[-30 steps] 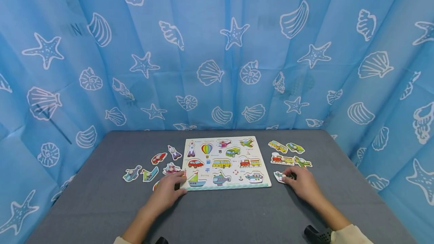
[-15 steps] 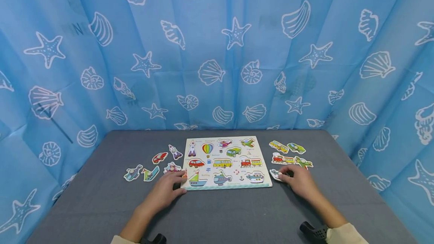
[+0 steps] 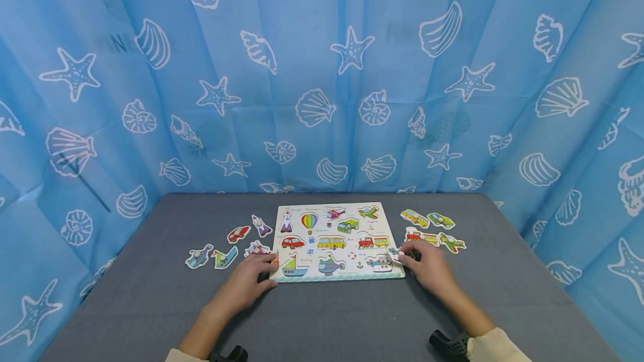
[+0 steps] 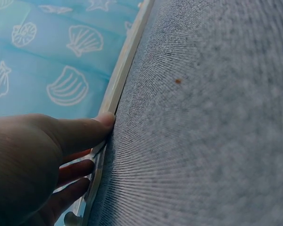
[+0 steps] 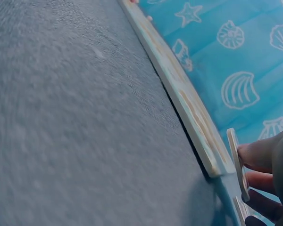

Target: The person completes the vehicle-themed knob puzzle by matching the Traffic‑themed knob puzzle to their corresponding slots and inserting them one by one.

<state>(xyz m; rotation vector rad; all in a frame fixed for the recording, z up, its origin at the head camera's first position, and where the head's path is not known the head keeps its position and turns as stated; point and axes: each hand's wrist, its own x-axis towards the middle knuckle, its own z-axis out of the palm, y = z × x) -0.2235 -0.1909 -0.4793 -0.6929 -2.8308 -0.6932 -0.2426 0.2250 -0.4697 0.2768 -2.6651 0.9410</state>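
Observation:
My right hand (image 3: pixel 427 264) pinches a ship-shaped puzzle piece (image 3: pixel 394 253) by its back. In the head view the piece overlaps the right edge of the white vehicle puzzle board (image 3: pixel 309 252), just above the printed ship (image 3: pixel 379 263). The right wrist view shows this piece (image 5: pixel 237 162) tilted on edge between thumb and fingers, close to the board's corner (image 5: pixel 212 169). At the board's left end rests my left hand (image 3: pixel 246 281), fingers spread, with the thumb (image 4: pixel 105 120) against the board's edge (image 4: pixel 120 75). Part of a red-striped piece (image 3: pixel 275 259) shows beside its fingertips.
Left of the board lie loose pieces: a rocket (image 3: pixel 261 225), red car (image 3: pixel 238 234), helicopter (image 3: pixel 257 247), sailboat (image 3: pixel 225 257) and submarine (image 3: pixel 199 256). To the right are a bus (image 3: pixel 415 218), truck (image 3: pixel 441 220), train (image 3: pixel 420 237) and plane (image 3: pixel 451 243). A blue curtain (image 3: pixel 322 144) hangs behind.
My right hand has moved left, carrying the ship piece from the table right of the board to over its right edge. The left hand stays at the board's left end.

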